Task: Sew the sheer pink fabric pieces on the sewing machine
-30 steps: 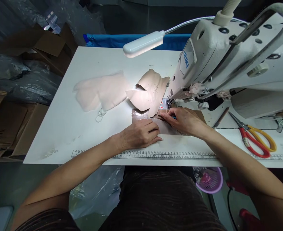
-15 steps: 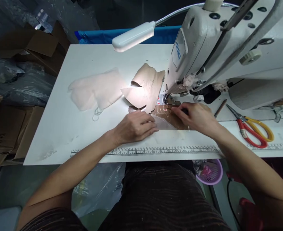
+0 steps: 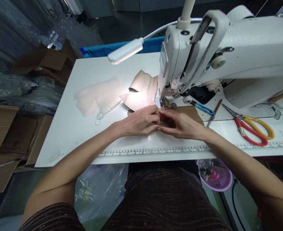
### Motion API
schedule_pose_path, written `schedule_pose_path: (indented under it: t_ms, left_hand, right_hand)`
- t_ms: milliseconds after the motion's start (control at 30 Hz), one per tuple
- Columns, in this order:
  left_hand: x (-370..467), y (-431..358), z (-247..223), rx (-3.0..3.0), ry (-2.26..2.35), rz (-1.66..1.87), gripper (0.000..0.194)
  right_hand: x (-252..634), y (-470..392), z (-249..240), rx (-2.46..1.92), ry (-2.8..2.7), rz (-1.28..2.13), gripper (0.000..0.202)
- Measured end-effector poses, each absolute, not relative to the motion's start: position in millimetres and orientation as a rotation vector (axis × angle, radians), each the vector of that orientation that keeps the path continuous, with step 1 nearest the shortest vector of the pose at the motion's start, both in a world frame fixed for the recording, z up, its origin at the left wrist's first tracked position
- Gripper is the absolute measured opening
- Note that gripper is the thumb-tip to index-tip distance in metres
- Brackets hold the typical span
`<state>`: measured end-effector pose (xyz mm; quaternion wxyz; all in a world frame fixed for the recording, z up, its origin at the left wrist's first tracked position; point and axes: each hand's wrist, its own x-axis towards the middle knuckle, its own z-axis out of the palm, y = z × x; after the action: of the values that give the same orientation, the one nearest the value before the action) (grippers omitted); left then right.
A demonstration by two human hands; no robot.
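My left hand (image 3: 141,121) and my right hand (image 3: 182,124) meet fingertip to fingertip in front of the needle of a white sewing machine (image 3: 172,54). Both have their fingers pinched together; what lies between them is hidden. Under my right hand is a flat brown sheet (image 3: 191,113). Just behind my left hand lies a curled beige piece (image 3: 146,88) with marks on it, brightly lit. Blue thread snips (image 3: 204,108) rest to the right of the needle area, beyond my right hand.
Sheer pale pink fabric (image 3: 98,96) lies on the left of the white table (image 3: 62,128). Scissors with red and yellow handles (image 3: 254,130) lie at right. A lamp (image 3: 125,51) hangs above. A purple basket (image 3: 224,183) is below the table edge; cardboard boxes (image 3: 23,134) stand left.
My right hand has moved left and down from beside the needle to meet my left hand. The blue snips now show on the table. The camera view has shifted.
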<state>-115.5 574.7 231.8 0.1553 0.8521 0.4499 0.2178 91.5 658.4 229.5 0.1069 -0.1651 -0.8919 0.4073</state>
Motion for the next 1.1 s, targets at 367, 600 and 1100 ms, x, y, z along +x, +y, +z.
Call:
schedule_pose_path:
  t_ms: [367,600,1100]
  left_hand:
    - [-187,583,250,1.195,1.680,1.547,0.027]
    - [-209,595,249,1.080,1.686,1.657,0.043]
    - [-204,609,240,1.002,1.715,1.822,0.044]
  right_hand:
    - [-39,648,210,-0.900,-1.628,1.506,0.026]
    - [-86,677,201,-0.827,-1.473,1.285,0.023]
    - [-83,683,192,-0.728,-1.308,1.338,0.026]
